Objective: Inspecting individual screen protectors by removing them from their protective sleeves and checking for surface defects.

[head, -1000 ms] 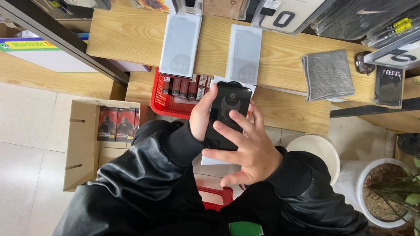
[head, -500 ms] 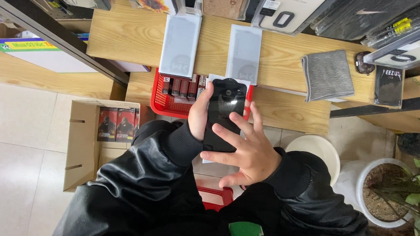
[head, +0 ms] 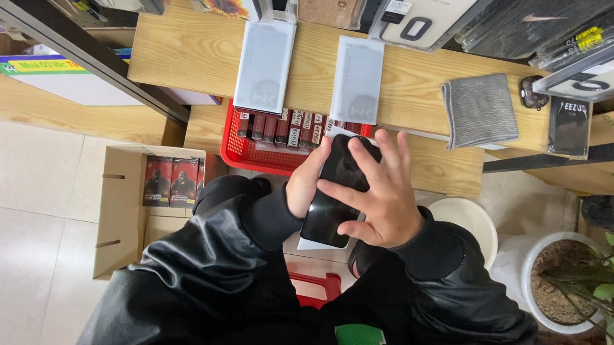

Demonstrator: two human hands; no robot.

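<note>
the left hand [head: 308, 186] is clamped on the edge of a black phone [head: 337, 191], held upright above the lap. the right hand [head: 375, 196] lies on the phone's face, fingers spread apart. a white sheet shows under the phone, possibly a film. behind it, a red basket [head: 242, 149] holds a row of small boxes. a cardboard box [head: 122, 206] to the left contains dark red packets [head: 172, 180].
</note>
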